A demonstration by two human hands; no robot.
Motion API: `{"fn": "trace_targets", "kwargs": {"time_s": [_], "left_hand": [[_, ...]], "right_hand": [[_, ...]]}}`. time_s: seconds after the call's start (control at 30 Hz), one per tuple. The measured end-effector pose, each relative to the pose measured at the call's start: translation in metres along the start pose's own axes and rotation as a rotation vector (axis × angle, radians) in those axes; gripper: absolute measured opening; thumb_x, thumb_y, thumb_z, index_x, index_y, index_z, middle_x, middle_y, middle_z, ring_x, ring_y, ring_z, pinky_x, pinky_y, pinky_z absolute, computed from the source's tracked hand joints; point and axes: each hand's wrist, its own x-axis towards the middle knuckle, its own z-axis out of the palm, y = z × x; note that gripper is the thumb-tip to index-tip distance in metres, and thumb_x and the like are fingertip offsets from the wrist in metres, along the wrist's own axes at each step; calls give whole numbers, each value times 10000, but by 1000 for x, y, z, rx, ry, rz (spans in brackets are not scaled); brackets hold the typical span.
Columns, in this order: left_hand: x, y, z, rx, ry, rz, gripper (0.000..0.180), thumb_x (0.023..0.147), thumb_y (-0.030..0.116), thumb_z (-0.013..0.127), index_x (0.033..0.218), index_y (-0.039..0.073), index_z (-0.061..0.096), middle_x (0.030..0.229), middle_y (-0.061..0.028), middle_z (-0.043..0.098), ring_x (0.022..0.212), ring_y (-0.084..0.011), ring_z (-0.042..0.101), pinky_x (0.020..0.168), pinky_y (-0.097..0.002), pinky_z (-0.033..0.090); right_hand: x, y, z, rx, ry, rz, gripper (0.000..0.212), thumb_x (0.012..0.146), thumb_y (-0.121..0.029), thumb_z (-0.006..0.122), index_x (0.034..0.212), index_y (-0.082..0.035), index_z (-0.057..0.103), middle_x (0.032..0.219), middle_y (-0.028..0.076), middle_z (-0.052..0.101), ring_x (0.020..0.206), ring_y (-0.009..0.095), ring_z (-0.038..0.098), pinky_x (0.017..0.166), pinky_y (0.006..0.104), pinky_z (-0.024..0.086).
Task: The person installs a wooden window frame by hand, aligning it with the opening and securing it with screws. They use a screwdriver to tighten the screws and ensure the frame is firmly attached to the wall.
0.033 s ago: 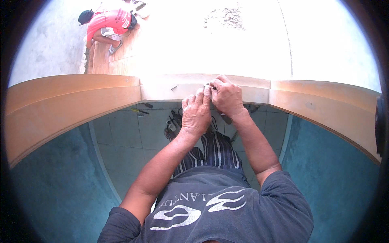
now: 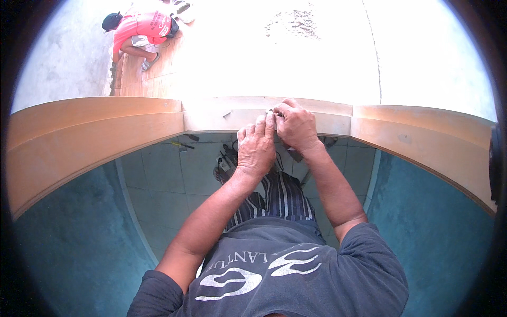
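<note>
Across the far side of me runs a pale wooden board (image 2: 206,123) of a frame. My left hand (image 2: 256,149) lies over its edge, fingers stretched forward and close together, index fingertip against my right hand's fingers. My right hand (image 2: 297,128) is closed, thumb and fingers pinching something small and dark at the board's face. Most of that small thing is hidden by the fingers, so its kind cannot be made out. A small grey sliver (image 2: 227,114) lies on the board, left of my hands.
Wooden side boards stand at left (image 2: 95,126) and right (image 2: 422,132). On the tiled floor (image 2: 158,174) below lie a yellow-handled tool (image 2: 182,143) and a dark corded tool (image 2: 228,157). Beyond the frame, a person in a red shirt (image 2: 148,27) crouches by the wall.
</note>
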Motion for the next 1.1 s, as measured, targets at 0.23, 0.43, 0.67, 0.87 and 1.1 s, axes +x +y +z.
{"fn": "trace_targets", "kwargs": {"time_s": [0.23,0.43,0.67,0.87,1.1], "left_hand": [[0,2,-4,-35,-50,-26,799,823,79,683,1568,38,398,1438,-171,526,1222,-345,572,1073,-506,415],[3,4,-2,-16,-17,-13,790,817,73,684,1557,35,411,1407,-165,540,1184,-334,581,1046,-500,419],[6,6,-2,4,3,-1,700,856,93,665,1524,38,466,1356,-133,567,1094,-295,601,995,-476,426],[6,8,-2,12,5,0,684,863,88,653,1521,35,478,1348,-128,571,1076,-290,600,988,-470,429],[5,7,-1,-12,-58,-19,771,814,57,678,1543,19,430,1393,-166,535,1173,-334,573,1043,-503,425]], "right_hand": [[10,8,-26,282,65,41,167,941,-125,635,1006,-15,744,1011,122,683,883,248,690,812,366,560],[18,27,-36,649,96,81,315,1097,-248,582,1055,30,722,997,102,659,927,206,647,811,364,540],[17,20,-14,677,97,146,322,1086,-260,621,1037,45,713,868,190,703,796,286,677,737,412,541],[16,17,-10,581,70,112,332,1073,-274,634,1029,46,711,902,226,711,827,363,697,742,451,541],[18,16,-8,498,48,87,353,1069,-307,635,1016,32,716,874,221,698,823,372,685,734,473,528]]}}
